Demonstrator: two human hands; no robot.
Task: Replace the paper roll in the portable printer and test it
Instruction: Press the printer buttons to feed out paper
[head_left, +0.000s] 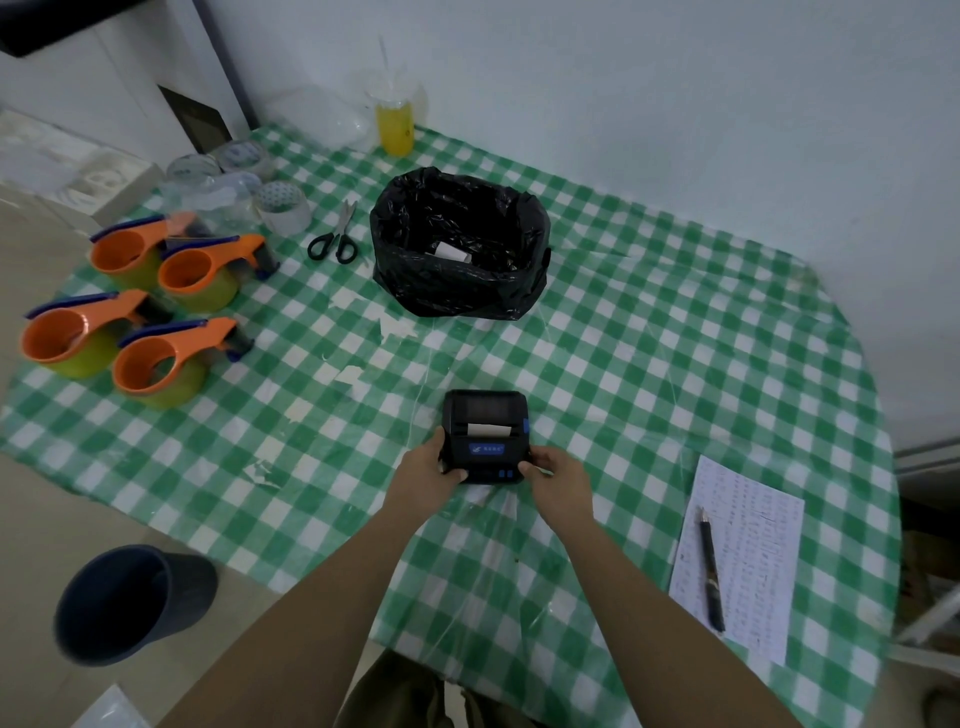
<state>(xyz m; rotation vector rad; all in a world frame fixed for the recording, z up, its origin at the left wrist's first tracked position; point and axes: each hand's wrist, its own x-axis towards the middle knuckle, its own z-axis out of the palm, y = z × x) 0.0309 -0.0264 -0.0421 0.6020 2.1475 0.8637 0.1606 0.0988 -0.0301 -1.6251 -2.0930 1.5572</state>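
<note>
A small black portable printer (487, 427) with a blue label and blue buttons rests on the green checked tablecloth (649, 338), its lid closed. A short strip of white paper (487, 429) sticks out of its slot. My left hand (427, 473) grips the printer's near left corner, thumb on the front edge. My right hand (558, 480) holds the near right corner, fingers by the buttons. Farther back, a white paper roll (451, 252) lies inside a bin lined with a black bag (457, 244).
Several orange tape dispensers (156, 322) and clear tape rolls (283, 205) stand at the left. Black scissors (335, 236) lie beside the bin. A printed sheet (748, 551) with a pen (710, 571) lies at the right. A yellow drink (396, 127) stands at the back. A dark bucket (130, 603) sits on the floor.
</note>
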